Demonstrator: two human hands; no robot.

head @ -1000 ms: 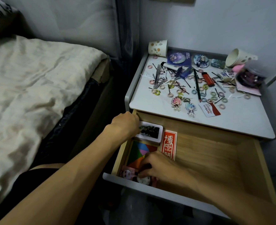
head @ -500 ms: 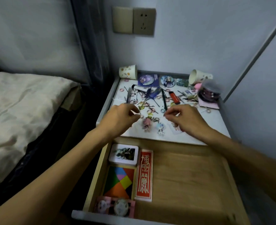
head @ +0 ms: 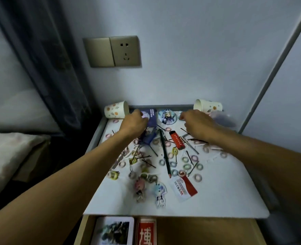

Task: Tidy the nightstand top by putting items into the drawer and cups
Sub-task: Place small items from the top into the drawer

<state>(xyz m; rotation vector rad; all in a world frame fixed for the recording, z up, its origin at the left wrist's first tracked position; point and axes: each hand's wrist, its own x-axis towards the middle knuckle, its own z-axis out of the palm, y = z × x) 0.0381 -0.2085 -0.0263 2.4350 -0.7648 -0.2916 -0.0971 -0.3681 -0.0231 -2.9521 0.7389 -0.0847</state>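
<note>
Paper cup (head: 116, 112) lies tipped beside left hand (head: 134, 123), behind scattered round rings (head: 187, 166).

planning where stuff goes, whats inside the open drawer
A white-framed picture card and a red card with white characters lie left in the wooden drawer. Its back is hidden under the white nightstand top.

Printed sideways in white on the dark blue card (head: 152, 115): "HONKAI STAR RAIL". On the red packet (head: 146, 233) in the drawer (head: 208, 232), one large pale Chinese character, 博, with more below cut off by the frame edge. Small print on the red-and-white card (head: 183, 189) and dark marks along the red lighter (head: 176, 140), too blurred to read.
</note>
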